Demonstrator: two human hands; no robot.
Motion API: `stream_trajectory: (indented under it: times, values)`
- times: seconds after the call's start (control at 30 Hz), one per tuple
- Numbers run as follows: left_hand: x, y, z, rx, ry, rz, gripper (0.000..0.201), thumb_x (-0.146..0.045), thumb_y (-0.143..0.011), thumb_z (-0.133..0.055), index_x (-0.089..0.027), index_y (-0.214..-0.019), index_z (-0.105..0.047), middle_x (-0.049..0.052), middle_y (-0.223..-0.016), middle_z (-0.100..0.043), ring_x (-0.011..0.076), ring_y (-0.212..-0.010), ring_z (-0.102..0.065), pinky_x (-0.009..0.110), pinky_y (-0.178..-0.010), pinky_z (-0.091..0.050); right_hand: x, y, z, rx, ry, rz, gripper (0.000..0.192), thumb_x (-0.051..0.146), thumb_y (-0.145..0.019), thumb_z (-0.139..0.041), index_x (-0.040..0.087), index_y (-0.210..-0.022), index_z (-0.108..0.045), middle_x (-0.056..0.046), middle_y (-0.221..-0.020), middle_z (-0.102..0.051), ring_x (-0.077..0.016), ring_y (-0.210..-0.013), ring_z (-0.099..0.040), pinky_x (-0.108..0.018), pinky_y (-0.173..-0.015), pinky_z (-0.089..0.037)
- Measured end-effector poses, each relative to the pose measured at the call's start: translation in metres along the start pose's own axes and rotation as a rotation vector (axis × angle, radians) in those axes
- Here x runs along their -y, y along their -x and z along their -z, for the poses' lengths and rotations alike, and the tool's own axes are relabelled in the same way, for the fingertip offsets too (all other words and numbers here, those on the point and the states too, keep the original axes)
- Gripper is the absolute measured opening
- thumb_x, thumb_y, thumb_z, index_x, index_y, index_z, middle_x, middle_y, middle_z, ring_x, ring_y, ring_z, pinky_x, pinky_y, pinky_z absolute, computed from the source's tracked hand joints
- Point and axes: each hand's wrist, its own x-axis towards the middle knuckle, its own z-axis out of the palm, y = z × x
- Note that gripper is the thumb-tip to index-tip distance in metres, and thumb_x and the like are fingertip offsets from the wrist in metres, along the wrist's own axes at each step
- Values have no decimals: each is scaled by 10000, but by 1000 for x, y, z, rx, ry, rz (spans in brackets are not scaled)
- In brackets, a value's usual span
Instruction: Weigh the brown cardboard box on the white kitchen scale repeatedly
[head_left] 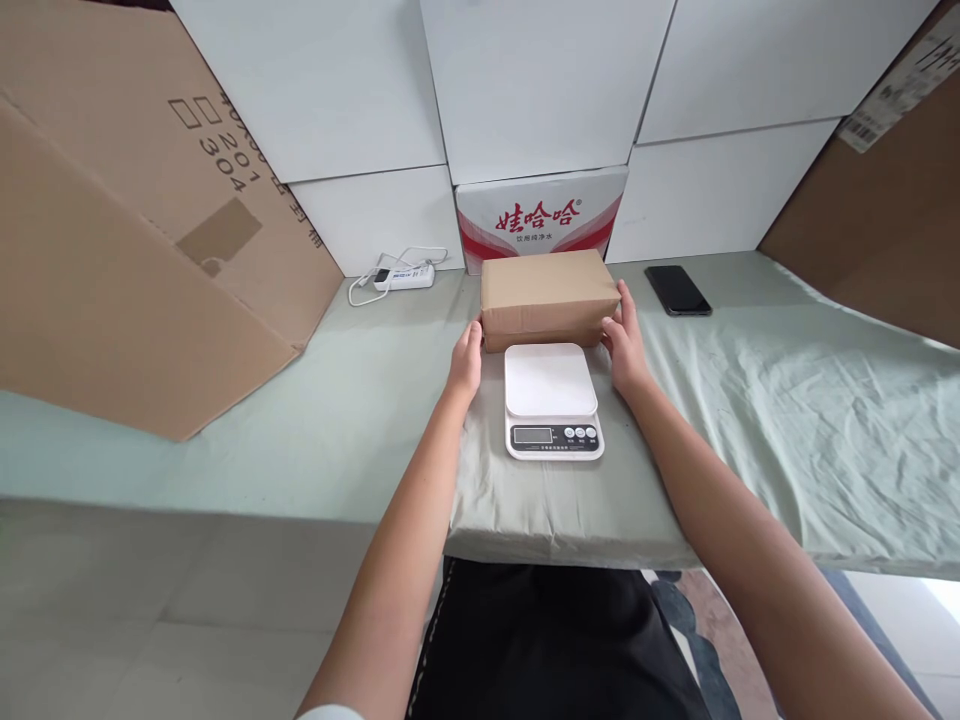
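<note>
Head view: just beyond the scale (551,380), the cardboard box (551,285), long axis left to right, is clasped at its ends between left hand (466,362) and right hand (628,348), neither nearer.

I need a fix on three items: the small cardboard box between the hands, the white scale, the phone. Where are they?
Small cardboard box (551,283): head view, on its top face.
White scale (552,393): head view, on its weighing plate.
Phone (677,290): head view, on its dark screen.
</note>
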Motion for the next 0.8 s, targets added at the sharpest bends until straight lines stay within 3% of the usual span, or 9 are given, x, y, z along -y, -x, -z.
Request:
stream_trajectory:
  times: [0.17,0.27,0.4,0.57,0.7,0.8]
  values:
    - [-1,3,0,-4,-9,-16,913,-908,-1004,-469,-225,-1578,-659,155,-1746,-628,330,-1693,-538,485,-1413,-419,13,4,-7,-19,-82,-160,957,650,-905,-654,493,-1784,-310,17,-1792,-546,-306,-1656,-518,-676,-1419,-410]
    - [-4,3,-1,-13,-6,-61,900,-909,-992,-507,-236,-1565,-673,160,-1728,-644,351,-1700,-525,524,-1421,-403,22,3,-11,-11,-96,-109,1021,724,-898,-644,485,-1804,-238,17,-1864,-447,-314,-1729,-434,-680,-1447,-359]
    - [-21,13,0,-49,15,-234,930,-920,-966,-550,-216,-1559,-690,166,-1715,-655,375,-1693,-529,537,-1423,-410,52,5,-9,-46,-30,76,1100,837,-889,-639,446,-1819,-198,-31,-1884,-399,-367,-1762,-381,-689,-1457,-334]
    - [-48,62,12,-18,24,-302,831,-815,-1018,-588,-223,-1594,-676,158,-1672,-698,363,-1625,-614,530,-1373,-501,90,34,8,-60,105,243,1032,856,-923,-633,514,-1803,-219,-14,-1901,-340,-406,-1749,-383,-697,-1400,-416]
    - [-52,110,22,23,31,-279,823,-775,-1035,-591,-199,-1619,-659,177,-1670,-696,382,-1625,-613,565,-1384,-498,88,74,21,6,132,315,1026,792,-926,-698,527,-1795,-222,-32,-1854,-382,-409,-1723,-403,-724,-1417,-358]
    - [-45,130,23,44,33,-249,837,-781,-1025,-602,-211,-1637,-648,172,-1673,-696,386,-1656,-580,565,-1408,-476,78,96,21,-25,120,275,988,751,-945,-708,517,-1786,-243,-59,-1820,-406,-419,-1718,-402,-758,-1414,-330]
